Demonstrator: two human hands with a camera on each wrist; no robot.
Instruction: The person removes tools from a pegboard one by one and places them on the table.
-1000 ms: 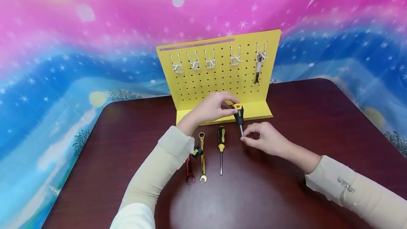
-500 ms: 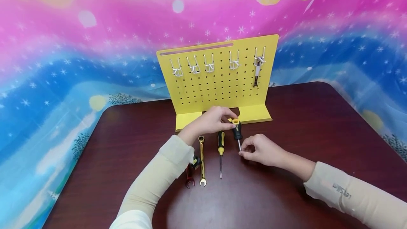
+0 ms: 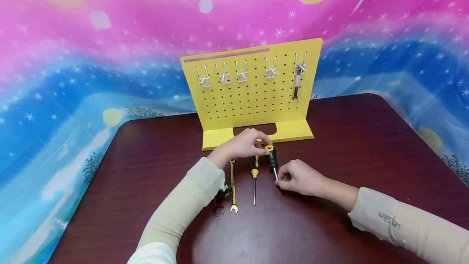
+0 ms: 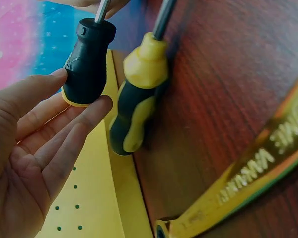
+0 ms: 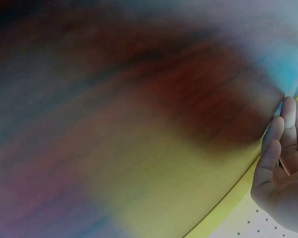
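Observation:
A black screwdriver (image 3: 271,158) with a yellow handle end slants between my two hands. My left hand (image 3: 247,141) pinches its handle end; in the left wrist view, the thumb and fingers sit around the black handle (image 4: 89,62). At the lower end, my right hand (image 3: 302,178) pinches the metal shaft. Just left of it, a black-and-yellow screwdriver (image 3: 254,174) lies on the table, tip toward me. Further left lie a gold combination wrench (image 3: 233,190) and a red wrench (image 3: 218,207), the latter partly hidden by the left sleeve.
A yellow pegboard (image 3: 245,97) stands at the back of the dark wooden table (image 3: 161,146). It carries several white hooks (image 3: 271,71), and a small wrench (image 3: 297,84) hangs from the rightmost one. Behind the table is a printed cloth backdrop (image 3: 146,44).
Both hands have moved away from the pegboard toward me, carrying the black screwdriver along. It now sits beside the handle of the screwdriver on the table, and both grips stay on it.

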